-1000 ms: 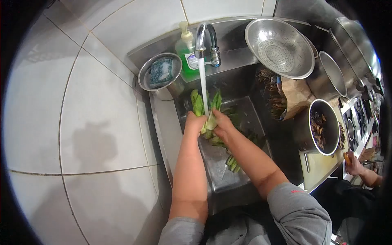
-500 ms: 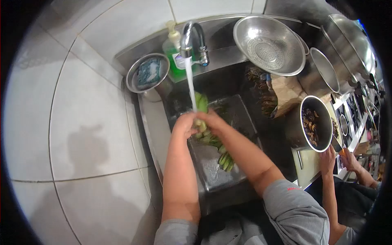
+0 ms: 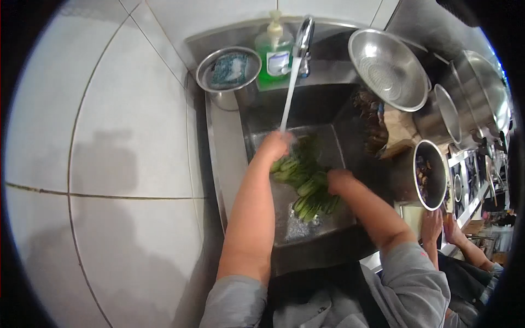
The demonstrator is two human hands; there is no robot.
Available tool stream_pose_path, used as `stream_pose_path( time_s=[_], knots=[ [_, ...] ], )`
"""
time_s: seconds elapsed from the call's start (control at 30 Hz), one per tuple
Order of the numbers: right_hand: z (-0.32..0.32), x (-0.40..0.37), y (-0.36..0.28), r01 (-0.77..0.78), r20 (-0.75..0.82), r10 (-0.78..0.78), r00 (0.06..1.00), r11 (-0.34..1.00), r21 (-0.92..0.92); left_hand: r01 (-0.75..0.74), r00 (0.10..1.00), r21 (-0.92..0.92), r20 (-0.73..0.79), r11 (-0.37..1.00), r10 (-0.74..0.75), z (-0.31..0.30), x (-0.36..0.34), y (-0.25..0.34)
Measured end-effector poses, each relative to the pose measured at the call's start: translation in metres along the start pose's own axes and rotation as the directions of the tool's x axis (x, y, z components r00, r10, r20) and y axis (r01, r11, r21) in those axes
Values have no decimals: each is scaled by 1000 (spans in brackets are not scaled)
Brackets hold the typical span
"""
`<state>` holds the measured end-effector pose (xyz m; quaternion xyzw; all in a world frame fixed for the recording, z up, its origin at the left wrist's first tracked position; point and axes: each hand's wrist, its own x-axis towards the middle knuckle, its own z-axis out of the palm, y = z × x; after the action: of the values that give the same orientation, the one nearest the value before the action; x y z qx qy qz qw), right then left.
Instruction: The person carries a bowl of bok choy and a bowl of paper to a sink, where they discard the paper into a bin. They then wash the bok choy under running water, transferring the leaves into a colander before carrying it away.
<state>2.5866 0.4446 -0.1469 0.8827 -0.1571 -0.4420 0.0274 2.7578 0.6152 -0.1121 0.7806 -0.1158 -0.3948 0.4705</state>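
Note:
Green leafy vegetables that look like bok choy [image 3: 310,188] lie in a metal tray [image 3: 284,232] inside the sink. My left hand [image 3: 275,146] is under the running tap water, just above the stalks at the left of the bunch; splashing water and blur hide its fingers. At the right side of the bunch, my right hand [image 3: 340,181] is closed around some of the greens, with its fingertips partly hidden. Water pours from the chrome tap [image 3: 304,41] onto my left hand.
A green soap bottle [image 3: 275,60] stands beside the tap, near a metal pot with a scrubber [image 3: 229,70]. To the right are a colander [image 3: 389,68], a paper bag [image 3: 398,131] and a pot of dark pieces [image 3: 429,175]. Another person's hands [image 3: 432,225] are at the lower right.
My hands were together under the stream holding a green stalk; now they are apart. My right hand has moved right and down to the greens in the tray. The view has shifted.

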Motion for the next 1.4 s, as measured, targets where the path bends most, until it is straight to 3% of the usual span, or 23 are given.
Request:
stream_pose_path(
  time_s=[0.07,0.13,0.2,0.27,0.43,0.5,0.6,0.63,0.67,0.7,0.77,0.83,0.87,0.93,1.0,1.07,1.13,1.17,1.23,1.27,1.33,1.37,1.4],
  knots=[
    [-27,-25,-8,-3,-29,2,1000,1000,-6,-38,999,10,-18,999,39,0,7,-4],
    [-72,-89,-7,35,-111,-33,993,999,16,-41,984,318,-151,947,93,-4,4,0],
    [-89,-123,-3,226,-292,-186,938,968,112,-86,976,299,-168,950,141,-3,2,-3],
    [-88,-127,-2,224,-372,-210,904,975,-5,-90,994,-60,-75,994,86,0,-10,4],
    [-103,-142,14,213,-577,-291,763,956,-201,-89,995,-97,25,991,92,-4,-7,5],
    [-118,-148,24,509,-720,-357,595,861,-6,-107,989,-277,68,955,131,-1,-2,-3],
    [-95,-84,29,681,-713,-426,556,725,98,-46,999,-329,-4,943,47,2,-7,3],
    [-95,-88,24,555,-641,-417,644,831,17,-35,999,-270,26,962,44,3,7,-11],
    [-92,-83,22,608,-668,-392,633,785,116,-49,998,-268,21,962,57,2,32,-29],
    [-91,-87,18,654,-714,-344,610,726,210,-146,972,-58,175,988,154,-4,34,-26],
    [-95,-92,17,696,-751,-289,594,653,299,-104,975,-71,188,992,116,5,27,-33],
    [-108,-110,21,718,-829,-182,530,616,324,-13,983,-98,180,995,30,2,-22,10],
    [-114,-115,26,768,-833,-98,545,456,449,73,984,-129,169,989,-51,2,-30,21],
    [-149,-152,35,812,-856,3,517,313,492,92,981,-181,185,979,-58,4,-2,-3],
    [-187,-187,52,695,-771,173,613,347,630,94,982,10,164,995,-95,2,-3,3],
    [-208,-169,83,811,-907,266,327,414,414,87,986,26,144,996,-90,3,-6,4],
    [-232,-137,119,846,-909,319,268,373,381,83,989,33,116,996,-86,2,-4,1],
    [-241,-131,127,847,-911,314,266,375,377,40,995,81,93,996,-47,3,2,-6],
    [-257,-119,141,683,-691,502,520,240,689,-1,997,123,71,992,-7,3,4,-7],
    [-261,-108,154,683,-693,498,522,243,689,22,999,144,23,989,-25,4,2,-5],
    [-260,-76,175,404,-409,498,765,124,906,54,998,163,-25,985,-51,5,2,-5],
    [-257,-61,177,399,-405,494,770,122,909,53,999,190,-22,980,-49,5,4,-6],
    [-253,-51,175,296,-405,715,570,281,913,52,999,217,-17,975,-49,4,6,-7]
  ],
)
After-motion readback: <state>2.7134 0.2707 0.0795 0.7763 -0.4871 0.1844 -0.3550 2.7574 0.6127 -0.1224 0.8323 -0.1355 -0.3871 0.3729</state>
